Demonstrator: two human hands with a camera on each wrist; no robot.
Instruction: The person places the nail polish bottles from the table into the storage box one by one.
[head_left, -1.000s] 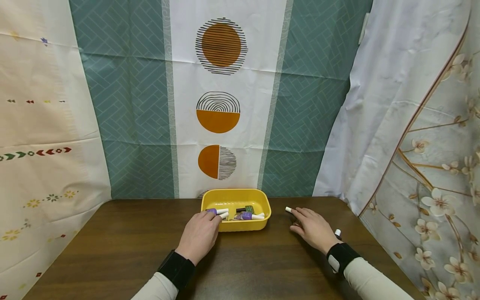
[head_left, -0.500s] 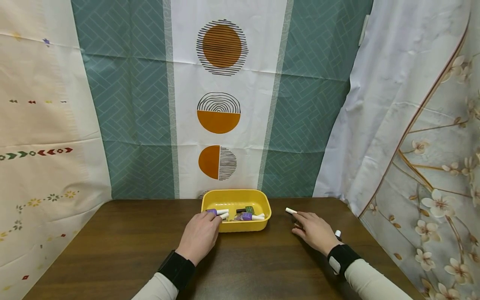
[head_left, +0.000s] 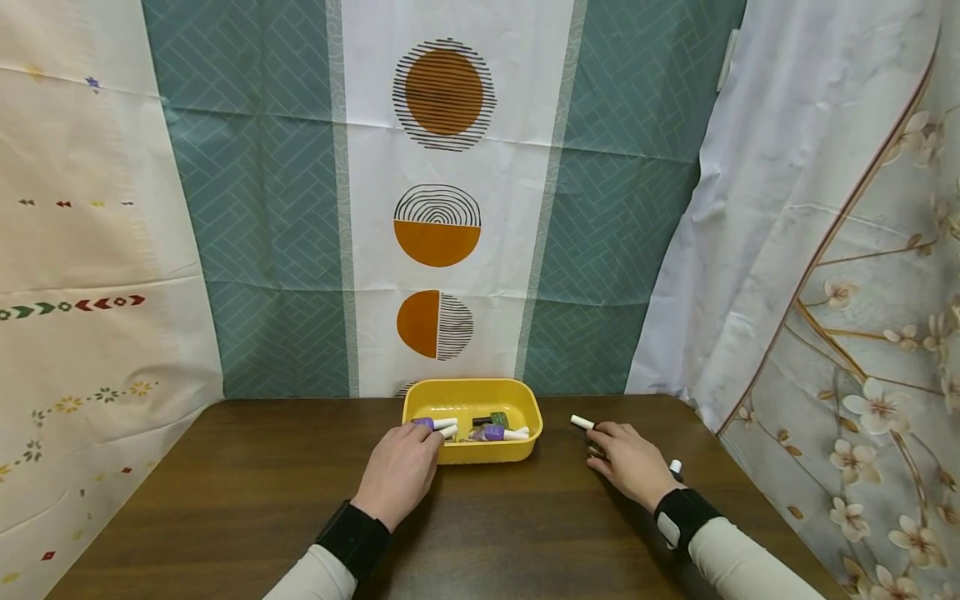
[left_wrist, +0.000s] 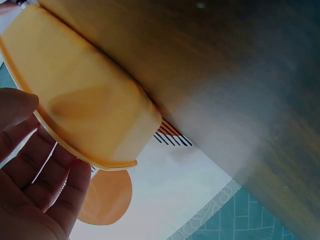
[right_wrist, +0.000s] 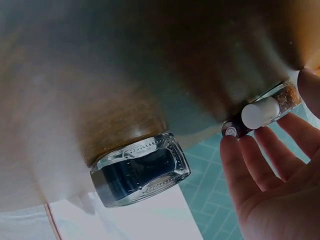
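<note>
My left hand [head_left: 400,471] grips the near left rim of a yellow plastic tub [head_left: 487,452]; in the left wrist view its thumb lies outside the wall and the fingers reach over the rim. Inside lie several nail polish bottles, among them a purple one with a white cap [head_left: 495,432] and a green one [head_left: 498,418]. On the table to the right, my right hand [head_left: 630,461] has its thumb and fingers around a glitter nail polish bottle [right_wrist: 288,97] with a white cap. A dark bottle [right_wrist: 234,128] lies against the fingertips. Another white cap [head_left: 582,422] sticks out beyond the fingers.
A dark blue nail polish bottle [right_wrist: 142,170] lies beside the right wrist, its white cap [head_left: 676,466] showing in the head view. The brown wooden table [head_left: 247,483] ends at hanging patterned curtains [head_left: 442,208] behind and on both sides.
My right hand has shifted slightly to the right and its fingers have drawn in, so more of the white cap and the glitter bottle shows. The left hand and tub stay in place.
</note>
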